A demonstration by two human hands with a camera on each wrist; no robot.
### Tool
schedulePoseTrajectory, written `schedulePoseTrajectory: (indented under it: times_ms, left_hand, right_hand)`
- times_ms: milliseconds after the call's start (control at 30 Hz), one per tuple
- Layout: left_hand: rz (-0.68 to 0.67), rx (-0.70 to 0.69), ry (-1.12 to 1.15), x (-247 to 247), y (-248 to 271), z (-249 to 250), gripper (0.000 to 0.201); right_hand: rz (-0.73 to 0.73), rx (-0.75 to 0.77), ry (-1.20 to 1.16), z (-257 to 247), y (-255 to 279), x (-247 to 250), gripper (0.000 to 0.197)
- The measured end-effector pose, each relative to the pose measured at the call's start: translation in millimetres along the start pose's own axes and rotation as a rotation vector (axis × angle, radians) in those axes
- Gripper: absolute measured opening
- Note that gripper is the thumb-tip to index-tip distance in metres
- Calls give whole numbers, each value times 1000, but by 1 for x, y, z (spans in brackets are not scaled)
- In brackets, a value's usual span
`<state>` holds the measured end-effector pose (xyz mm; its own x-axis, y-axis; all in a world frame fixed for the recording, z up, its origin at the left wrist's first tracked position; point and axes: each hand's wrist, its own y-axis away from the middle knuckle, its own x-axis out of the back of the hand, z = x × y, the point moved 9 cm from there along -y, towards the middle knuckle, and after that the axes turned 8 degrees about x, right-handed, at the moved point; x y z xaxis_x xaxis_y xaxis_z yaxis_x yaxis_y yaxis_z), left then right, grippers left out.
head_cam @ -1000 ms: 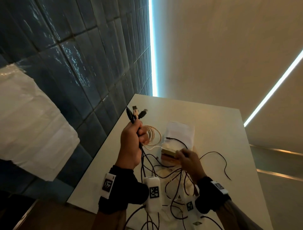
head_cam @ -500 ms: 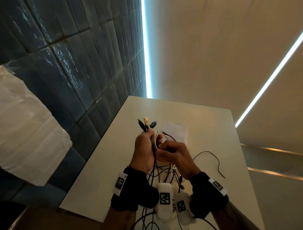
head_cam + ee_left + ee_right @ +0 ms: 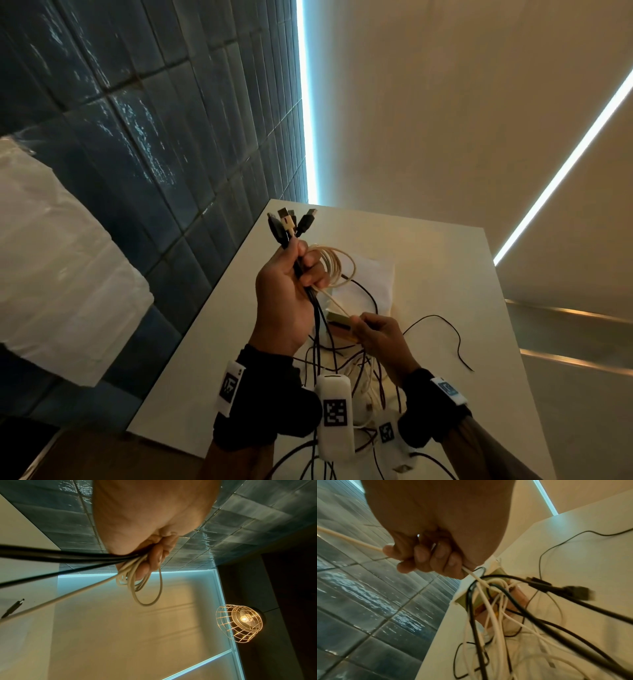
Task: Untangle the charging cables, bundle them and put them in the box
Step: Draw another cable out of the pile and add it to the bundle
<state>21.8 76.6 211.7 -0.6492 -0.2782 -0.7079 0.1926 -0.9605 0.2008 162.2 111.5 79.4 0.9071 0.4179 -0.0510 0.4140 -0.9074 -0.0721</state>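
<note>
The left hand [image 3: 284, 298] is raised above the table [image 3: 445, 281], fingers curled tight round a bunch of cables: several black cables [image 3: 317, 318] and a white cable [image 3: 334, 270]. Four plugs [image 3: 291, 222] are seen sticking up out of the fist, fanned slightly apart. The white cable is coiled in a few loops beside the left fingers; in the left wrist view the loops [image 3: 145, 588] are seen hanging from the curled fingers [image 3: 154, 557], with the black cables [image 3: 68, 557] running off to the frame's left edge.

From the coil one white strand is stretched taut down to the right hand [image 3: 380, 339], which is held lower, just over the tangle. In the right wrist view the strand [image 3: 351, 540] is pinched between the thumb and curled fingers [image 3: 426, 557] and passes out under the hand into the pile.

The rest of the cables [image 3: 505, 628], black and white mixed, lie heaped on the table below both hands, some over the near edge. A small box [image 3: 339, 322] sits on the table just under the right hand, partly hidden; it appears open, with cables draped across it, though this is hard to confirm. A white sheet [image 3: 373, 281] lies flat behind the box. One thin black cable [image 3: 448, 329] trails off alone to the right across the table.

A dark tiled wall [image 3: 154, 137] stands beside the table's left edge. A caged lamp [image 3: 240, 622] is caught in the left wrist view.
</note>
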Motion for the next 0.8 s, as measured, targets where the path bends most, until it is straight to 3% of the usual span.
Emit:
schedulePoseTrajectory:
  times_ms: [167, 400, 467, 533, 633, 700, 800]
  left_hand:
    - [21, -41, 8, 10, 0, 7, 31]
    - [92, -98, -94, 25, -1, 16, 32]
    - [140, -96, -132, 33, -3, 13, 31]
    - [210, -89, -180, 44, -5, 9, 29]
    - [308, -57, -209, 58, -8, 0, 29]
    - [345, -14, -217, 60, -9, -10, 28]
    - [371, 39, -263, 55, -7, -25, 28]
  right_hand:
    - [-5, 13, 85, 29, -2, 3, 43]
    - [-60, -43, 239, 63, -4, 10, 33]
    - [-12, -78, 305, 64, -6, 19, 34]
    - [125, -107, 275, 53, -10, 35, 29]
    - [272, -65, -70, 14, -19, 44, 17]
    - [240, 20, -204, -19, -26, 36, 11]
    - [116, 133, -213, -56, -25, 8, 11]
